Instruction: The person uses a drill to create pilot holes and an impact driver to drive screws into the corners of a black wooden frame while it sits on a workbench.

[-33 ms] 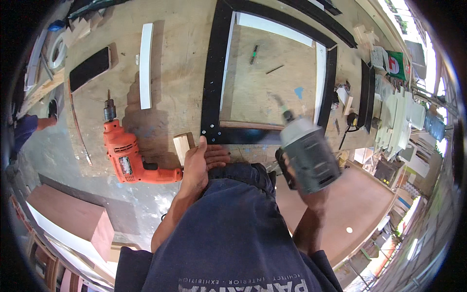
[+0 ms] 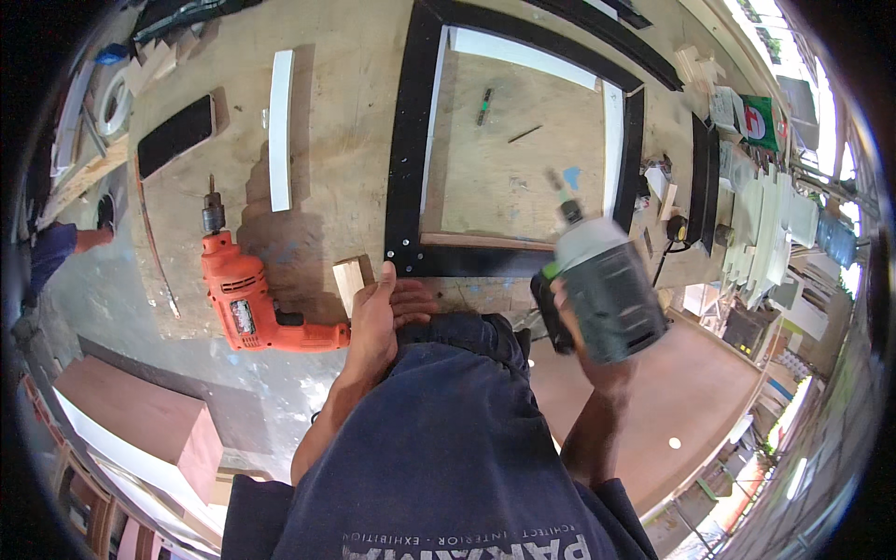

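Note:
A black rectangular frame [image 2: 401,168] lies on the worktable, with white strips along parts of its inner edges. Several screw heads show at its near left corner. My left hand [image 2: 378,313] rests at that corner, thumb up against the frame's edge and fingers stretched out to the right, holding nothing. Raised over the frame's near right corner is a cordless driver [image 2: 611,289] with a bit in its nose, blurred by motion. My right hand [image 2: 581,327] is wrapped round it. Close to my left hand lies a small wood block [image 2: 349,283].
An orange corded drill [image 2: 238,289] lies to the left, near a phone [image 2: 177,135] and a white strip [image 2: 281,131]. Inside the frame lies a green-and-black bit [image 2: 485,106]. A tape measure [image 2: 677,229] sits right. Another person's leg [image 2: 91,240] shows far left.
The driver in my right hand has shifted a little to the right, away from the frame's near edge. My left hand stays at the corner.

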Demonstrator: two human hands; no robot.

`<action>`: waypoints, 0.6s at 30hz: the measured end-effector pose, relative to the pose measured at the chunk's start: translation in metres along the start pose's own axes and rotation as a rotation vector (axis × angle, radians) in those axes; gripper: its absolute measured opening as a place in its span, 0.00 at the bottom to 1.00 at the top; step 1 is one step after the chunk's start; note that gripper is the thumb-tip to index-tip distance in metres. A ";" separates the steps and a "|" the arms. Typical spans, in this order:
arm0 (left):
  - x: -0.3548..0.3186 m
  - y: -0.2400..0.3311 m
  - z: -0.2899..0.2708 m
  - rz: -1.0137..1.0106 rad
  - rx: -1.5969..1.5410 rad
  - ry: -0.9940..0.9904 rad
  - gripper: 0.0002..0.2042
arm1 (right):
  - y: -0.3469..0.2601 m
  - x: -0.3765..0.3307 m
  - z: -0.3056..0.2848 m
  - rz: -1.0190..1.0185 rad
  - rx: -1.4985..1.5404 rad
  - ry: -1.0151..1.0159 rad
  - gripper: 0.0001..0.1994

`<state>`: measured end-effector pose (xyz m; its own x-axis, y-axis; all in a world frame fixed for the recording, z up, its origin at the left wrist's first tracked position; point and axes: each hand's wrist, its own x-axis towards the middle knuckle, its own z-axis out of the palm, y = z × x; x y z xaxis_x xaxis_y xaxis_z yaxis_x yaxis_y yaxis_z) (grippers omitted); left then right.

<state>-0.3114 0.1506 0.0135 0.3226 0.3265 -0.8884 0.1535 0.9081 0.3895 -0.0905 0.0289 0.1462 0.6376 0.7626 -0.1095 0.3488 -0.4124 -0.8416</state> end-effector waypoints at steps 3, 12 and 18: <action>-0.007 0.006 0.000 0.184 0.379 0.245 0.25 | 0.005 0.020 0.003 -0.030 0.091 0.148 0.10; 0.021 -0.006 0.007 0.562 0.766 0.519 0.21 | 0.061 0.047 -0.010 -0.235 0.082 0.370 0.11; 0.031 -0.011 -0.007 0.537 0.581 0.417 0.21 | 0.101 0.091 -0.014 -0.354 0.243 0.582 0.09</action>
<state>-0.3100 0.1524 -0.0197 0.1382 0.8411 -0.5229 0.5648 0.3667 0.7392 0.0123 0.0493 0.0583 0.8009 0.4128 0.4338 0.4825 -0.0158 -0.8758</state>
